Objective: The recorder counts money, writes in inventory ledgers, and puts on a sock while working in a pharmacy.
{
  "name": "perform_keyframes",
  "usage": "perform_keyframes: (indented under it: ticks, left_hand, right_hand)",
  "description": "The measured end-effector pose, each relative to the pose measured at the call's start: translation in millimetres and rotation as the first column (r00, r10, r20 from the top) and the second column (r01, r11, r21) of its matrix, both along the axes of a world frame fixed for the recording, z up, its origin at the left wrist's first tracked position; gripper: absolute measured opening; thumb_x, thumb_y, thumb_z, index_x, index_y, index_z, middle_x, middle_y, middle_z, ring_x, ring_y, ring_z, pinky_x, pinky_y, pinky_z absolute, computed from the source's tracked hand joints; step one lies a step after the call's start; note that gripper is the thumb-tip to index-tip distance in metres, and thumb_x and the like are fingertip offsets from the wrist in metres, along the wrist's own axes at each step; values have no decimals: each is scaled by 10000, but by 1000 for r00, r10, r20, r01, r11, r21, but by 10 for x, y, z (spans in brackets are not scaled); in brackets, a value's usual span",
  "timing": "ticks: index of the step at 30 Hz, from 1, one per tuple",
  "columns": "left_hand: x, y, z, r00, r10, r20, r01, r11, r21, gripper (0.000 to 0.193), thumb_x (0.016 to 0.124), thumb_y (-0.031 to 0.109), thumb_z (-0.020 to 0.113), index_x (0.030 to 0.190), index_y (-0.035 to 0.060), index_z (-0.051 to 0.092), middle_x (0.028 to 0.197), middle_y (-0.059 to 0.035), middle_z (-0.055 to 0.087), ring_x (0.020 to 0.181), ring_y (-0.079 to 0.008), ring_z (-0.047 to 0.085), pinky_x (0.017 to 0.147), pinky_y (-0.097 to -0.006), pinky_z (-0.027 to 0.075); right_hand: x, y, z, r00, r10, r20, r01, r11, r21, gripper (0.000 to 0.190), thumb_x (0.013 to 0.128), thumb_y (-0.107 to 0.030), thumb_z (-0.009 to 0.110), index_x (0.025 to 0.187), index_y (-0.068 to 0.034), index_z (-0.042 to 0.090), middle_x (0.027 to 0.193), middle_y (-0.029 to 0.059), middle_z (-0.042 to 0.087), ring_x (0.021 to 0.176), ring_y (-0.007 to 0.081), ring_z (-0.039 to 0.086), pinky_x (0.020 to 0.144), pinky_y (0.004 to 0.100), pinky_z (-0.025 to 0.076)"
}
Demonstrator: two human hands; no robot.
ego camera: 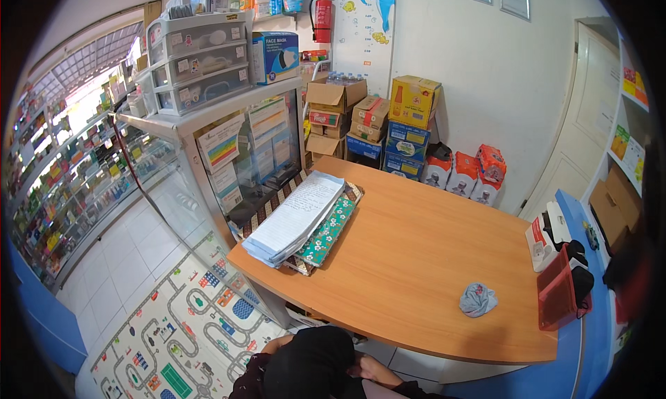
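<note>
At the bottom edge, black cloth covers much of the space between two dark sleeves. Skin of my left hand or wrist shows at its left side; the fingers are hidden. My right hand is bent at the cloth's right side, its fingertips partly hidden, so what it holds cannot be told. Both are below the near edge of a wooden desk. On the desk lie a stack of handwritten papers and a green floral-covered book. A crumpled grey cloth or bag lies farther right.
A red plastic container stands at the desk's right end. To the left are a glass cabinet with plastic drawers on top and a road-patterned mat on the floor. Stacked cartons stand behind the desk.
</note>
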State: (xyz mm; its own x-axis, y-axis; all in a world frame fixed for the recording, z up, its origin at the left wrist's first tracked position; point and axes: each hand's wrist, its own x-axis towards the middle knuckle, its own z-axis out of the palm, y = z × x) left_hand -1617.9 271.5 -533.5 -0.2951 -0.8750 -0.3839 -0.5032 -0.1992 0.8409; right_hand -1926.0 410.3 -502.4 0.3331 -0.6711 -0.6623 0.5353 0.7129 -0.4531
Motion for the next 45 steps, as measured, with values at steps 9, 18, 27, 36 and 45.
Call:
perform_keyframes:
  ticks: [9,18,27,36,45]
  left_hand:
    - [-131,26,89,983,48,178,-39,998,-57,213,855,178,665,998,21,666,898,-25,660,800,-137,595,747,-284,483]
    - [-132,149,189,926,168,339,-126,982,-143,219,858,177,659,1009,18,656,914,-30,656,810,-144,599,753,-288,486]
    - [234,602,-33,828,284,484,-169,949,-268,226,862,176,653,1020,15,645,930,-36,652,821,-152,603,759,-292,488]
    - [-286,182,395,967,249,-46,-253,947,-200,221,881,148,603,1051,8,604,948,-54,636,850,-162,603,791,-275,484]
    - [1154,1236,-268,789,443,-426,-554,812,-181,126,881,129,570,973,47,597,870,-37,638,772,-125,592,713,-289,492]
  right_hand:
    - [-63,78,-254,991,-128,-45,121,984,-133,250,914,-130,499,1135,-42,575,974,82,652,837,215,629,699,381,533]
    - [114,-43,-64,960,-266,-87,255,959,-123,211,933,-155,466,1085,-78,591,916,50,633,789,181,606,611,329,498]
    - [62,-110,9,930,-160,-332,131,986,-107,200,885,-180,595,1041,-55,591,862,50,653,798,203,616,714,356,492]
    - [11,62,363,426,-419,-802,-67,869,-490,121,877,-132,600,959,-43,602,798,68,628,760,161,596,694,294,474]
    - [-543,1068,3010,354,-675,-647,-663,308,-683,55,799,-130,666,791,-78,650,791,92,645,694,274,619,620,347,493]
